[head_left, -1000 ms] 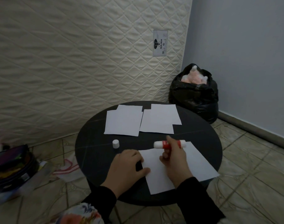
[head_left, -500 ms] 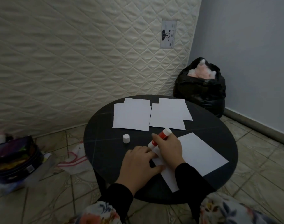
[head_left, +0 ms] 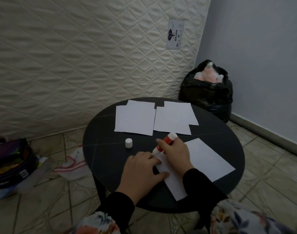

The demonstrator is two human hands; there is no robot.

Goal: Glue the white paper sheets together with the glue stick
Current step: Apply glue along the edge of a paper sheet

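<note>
On the round black desk (head_left: 100, 149), near edge: one white paper sheet (head_left: 210, 159) lying askew, its left corner pinned flat under the left hand (head_left: 141, 171), fingers spread and pressing down, holding nothing. Right hand (head_left: 176, 152) just beside it, grip closed around the red-and-white glue stick (head_left: 163, 144), tilted, lower tip touching the sheet's left corner, upper end pointing up and away toward the far papers. Small white cap (head_left: 128, 143) standing upright on bare desk, left of the glue stick and apart from it. Farther back, two overlapping stacks of white sheets: left stack (head_left: 134, 119) and right stack (head_left: 174, 119), side by side, edges nearly touching. Black sleeves on both arms, floral fabric at the bottom edge. Behind the desk, a quilted mattress (head_left: 76, 56) leaning upright against the wall; in the corner, a black bag (head_left: 206, 97) with something pink and white at the top. On the tiled floor at left, a dark case (head_left: 11, 164) and a crumpled plastic bag (head_left: 73, 164).
</note>
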